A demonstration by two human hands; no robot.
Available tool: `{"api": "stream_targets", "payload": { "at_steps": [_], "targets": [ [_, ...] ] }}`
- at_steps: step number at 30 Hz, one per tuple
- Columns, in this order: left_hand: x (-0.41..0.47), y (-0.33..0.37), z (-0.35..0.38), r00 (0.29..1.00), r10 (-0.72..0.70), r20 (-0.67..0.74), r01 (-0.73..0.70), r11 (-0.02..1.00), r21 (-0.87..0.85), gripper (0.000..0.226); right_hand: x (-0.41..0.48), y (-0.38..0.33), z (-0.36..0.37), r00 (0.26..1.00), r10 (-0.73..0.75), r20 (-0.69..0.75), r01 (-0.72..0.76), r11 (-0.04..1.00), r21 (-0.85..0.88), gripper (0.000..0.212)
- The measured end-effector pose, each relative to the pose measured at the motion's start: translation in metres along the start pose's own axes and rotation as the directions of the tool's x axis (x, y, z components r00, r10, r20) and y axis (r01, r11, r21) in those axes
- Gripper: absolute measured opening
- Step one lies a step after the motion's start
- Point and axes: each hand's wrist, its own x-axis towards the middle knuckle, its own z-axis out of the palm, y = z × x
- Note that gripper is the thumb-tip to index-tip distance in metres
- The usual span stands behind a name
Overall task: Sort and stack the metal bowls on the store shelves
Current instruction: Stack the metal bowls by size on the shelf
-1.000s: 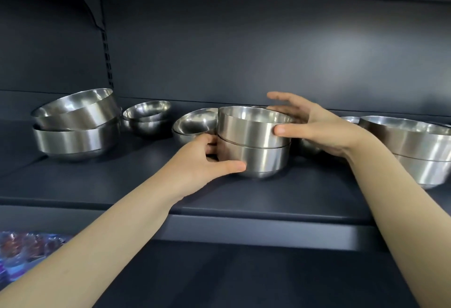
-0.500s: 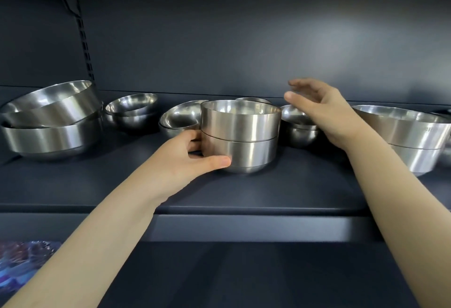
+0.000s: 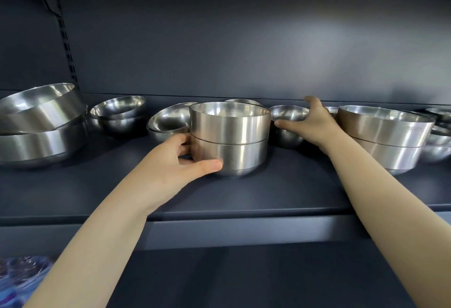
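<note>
Left hand (image 3: 170, 163) grips lower bowl of two-bowl stack (image 3: 229, 141) on dark shelf (image 3: 268, 190); right hand (image 3: 314, 124) holds small round bowl (image 3: 289, 114) just right of it, thumb across front; bigger bowl stacks (image 3: 36, 124) far left and right

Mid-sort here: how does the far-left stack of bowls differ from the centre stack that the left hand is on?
The far-left stack is wider than the centre stack. Its top bowl sits tilted; the centre stack's top bowl sits level. The left hand grips the centre stack's lower bowl; the far-left stack is untouched, the right hand being on a small round bowl. Both are two steel bowls nested on the shelf.
</note>
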Motion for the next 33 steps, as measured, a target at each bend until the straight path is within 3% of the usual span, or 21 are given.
{"api": "stream_targets", "payload": {
  "at_steps": [5,19,24,28,31,33],
  "targets": [
    [0.001,-0.001,0.000,1.000,-0.005,-0.007,0.005,1.000,-0.009,0.056,0.003,-0.001,-0.001,1.000,0.012,0.008,-0.012,0.998,0.054,0.094],
    [0.003,-0.004,0.001,1.000,0.021,0.011,-0.021,1.000,-0.006,0.043,0.006,-0.002,-0.002,0.999,-0.018,0.030,0.016,0.997,0.076,0.088],
    [0.004,-0.003,0.000,0.999,0.015,0.031,-0.015,1.000,-0.012,0.049,-0.010,-0.026,-0.017,0.994,-0.108,-0.015,0.107,0.926,0.361,0.068],
    [0.004,0.002,0.002,0.998,0.027,0.054,-0.029,0.999,0.037,0.055,-0.037,-0.046,-0.038,0.929,-0.284,0.237,0.187,0.913,0.362,0.051],
    [0.007,0.008,0.007,0.995,0.034,0.095,-0.043,0.994,0.100,0.064,-0.054,-0.053,-0.056,0.829,-0.315,0.462,0.229,0.945,0.234,0.068],
    [0.008,0.014,0.014,0.991,0.043,0.125,-0.060,0.989,0.136,0.077,-0.061,-0.058,-0.069,0.801,-0.277,0.530,0.263,0.959,0.104,0.080]
  ]
}}
